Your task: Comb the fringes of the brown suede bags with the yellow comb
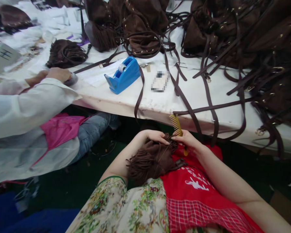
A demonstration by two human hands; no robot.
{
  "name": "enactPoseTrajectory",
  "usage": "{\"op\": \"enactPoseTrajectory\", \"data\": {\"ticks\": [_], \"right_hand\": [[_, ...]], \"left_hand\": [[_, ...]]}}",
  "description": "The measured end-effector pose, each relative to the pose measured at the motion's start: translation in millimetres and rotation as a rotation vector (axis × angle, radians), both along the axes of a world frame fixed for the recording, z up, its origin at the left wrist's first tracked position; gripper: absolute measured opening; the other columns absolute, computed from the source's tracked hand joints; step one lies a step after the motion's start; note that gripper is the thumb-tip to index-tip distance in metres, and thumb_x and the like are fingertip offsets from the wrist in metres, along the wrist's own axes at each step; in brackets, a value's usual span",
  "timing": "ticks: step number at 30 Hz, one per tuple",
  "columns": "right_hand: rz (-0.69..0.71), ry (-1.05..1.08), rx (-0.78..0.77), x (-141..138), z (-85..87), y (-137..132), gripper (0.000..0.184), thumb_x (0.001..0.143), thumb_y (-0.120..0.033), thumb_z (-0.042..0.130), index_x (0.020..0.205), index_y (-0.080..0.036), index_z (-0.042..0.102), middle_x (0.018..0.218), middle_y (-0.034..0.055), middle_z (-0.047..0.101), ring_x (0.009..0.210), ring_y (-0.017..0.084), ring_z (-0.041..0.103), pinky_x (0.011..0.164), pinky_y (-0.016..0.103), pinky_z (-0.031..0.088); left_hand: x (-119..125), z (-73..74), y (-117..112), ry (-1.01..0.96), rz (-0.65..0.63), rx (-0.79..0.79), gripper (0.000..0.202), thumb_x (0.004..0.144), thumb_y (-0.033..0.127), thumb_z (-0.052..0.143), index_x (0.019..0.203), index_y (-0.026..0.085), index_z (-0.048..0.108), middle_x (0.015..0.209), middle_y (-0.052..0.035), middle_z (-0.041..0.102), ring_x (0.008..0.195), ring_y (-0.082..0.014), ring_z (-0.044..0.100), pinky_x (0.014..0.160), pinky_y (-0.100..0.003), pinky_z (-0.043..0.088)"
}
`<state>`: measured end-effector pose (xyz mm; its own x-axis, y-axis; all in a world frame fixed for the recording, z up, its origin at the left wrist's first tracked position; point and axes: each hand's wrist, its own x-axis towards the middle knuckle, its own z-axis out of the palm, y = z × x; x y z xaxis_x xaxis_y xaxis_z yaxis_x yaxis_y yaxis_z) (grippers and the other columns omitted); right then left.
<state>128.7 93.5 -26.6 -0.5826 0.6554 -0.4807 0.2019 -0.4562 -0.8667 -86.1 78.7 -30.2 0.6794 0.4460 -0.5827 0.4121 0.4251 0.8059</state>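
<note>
A dark brown fringed bag (157,157) rests on my lap, against the red apron. My left hand (157,136) is closed on its upper edge, the thumb and fingers pinching the material. In my right hand (188,140) is a yellow comb (176,124), its teeth pointing up past the fingers and its lower end showing below them. The right fingertips also touch the bag's edge, close to the left fingertips. Strands of fringe hang loose at the bag's left side.
On the white table (97,94) stand a blue tape dispenser (126,76) and a blurred-out flat object (160,81). Brown bags (145,29) pile up behind, and long straps (208,97) hang over the table edge. A co-worker's hands (58,74) work at the left.
</note>
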Motion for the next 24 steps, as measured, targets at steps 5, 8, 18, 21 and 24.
{"op": "enactPoseTrajectory", "data": {"ticks": [5, 8, 18, 21, 24], "right_hand": [[-0.054, -0.141, 0.123, -2, 0.9, 3, 0.032, 0.058, -0.036, 0.074, 0.074, -0.015, 0.056, 0.041, -0.0075, 0.05, 0.032, 0.006, 0.039, 0.032, 0.018, 0.028], [-0.08, -0.222, 0.174, -1, -4.6, 4, 0.029, 0.059, -0.036, 0.07, 0.075, -0.015, 0.056, 0.037, -0.0084, 0.047, 0.031, 0.007, 0.038, 0.032, 0.019, 0.028], [0.099, -0.423, 0.753, 15, 15.0, -7, 0.036, 0.077, -0.04, 0.06, 0.104, -0.016, 0.054, 0.098, 0.0076, 0.065, 0.089, 0.019, 0.061, 0.081, 0.031, 0.046], [0.28, -0.588, 0.93, 5, 29.8, -22, 0.028, 0.094, -0.036, 0.034, 0.102, -0.018, 0.054, 0.096, 0.0067, 0.064, 0.087, 0.017, 0.061, 0.078, 0.028, 0.045], [0.546, -0.75, 1.013, -8, 30.2, -31, 0.03, 0.096, -0.034, 0.029, 0.098, -0.019, 0.055, 0.092, 0.007, 0.065, 0.081, 0.018, 0.063, 0.072, 0.027, 0.045]], "left_hand": [[9, -10.8, -4, -0.026, 0.111, -0.048, 0.035, 0.062, 0.044, 0.073, 0.075, 0.012, 0.07, 0.071, -0.0025, 0.069, 0.068, -0.0182, 0.061, 0.068, -0.027, 0.047], [13, -13.8, -8, -0.05, 0.148, -0.095, 0.033, 0.062, 0.042, 0.074, 0.075, 0.012, 0.07, 0.074, -0.004, 0.07, 0.07, -0.0198, 0.062, 0.069, -0.029, 0.048], [1, -8.6, -43, -0.159, 0.461, -0.147, 0.043, 0.07, 0.044, 0.069, 0.098, 0.011, 0.069, 0.096, -0.0086, 0.071, 0.087, -0.0239, 0.064, 0.08, -0.032, 0.047], [0, -9.0, -49, -0.264, 0.54, -0.247, 0.041, 0.07, 0.039, 0.071, 0.101, 0.012, 0.068, 0.101, -0.0097, 0.07, 0.092, -0.0242, 0.064, 0.087, -0.034, 0.045], [8, -11.5, -52, -0.311, 0.592, -0.279, 0.041, 0.064, 0.035, 0.077, 0.098, 0.012, 0.069, 0.097, -0.0088, 0.071, 0.092, -0.0226, 0.063, 0.09, -0.034, 0.043]]}}
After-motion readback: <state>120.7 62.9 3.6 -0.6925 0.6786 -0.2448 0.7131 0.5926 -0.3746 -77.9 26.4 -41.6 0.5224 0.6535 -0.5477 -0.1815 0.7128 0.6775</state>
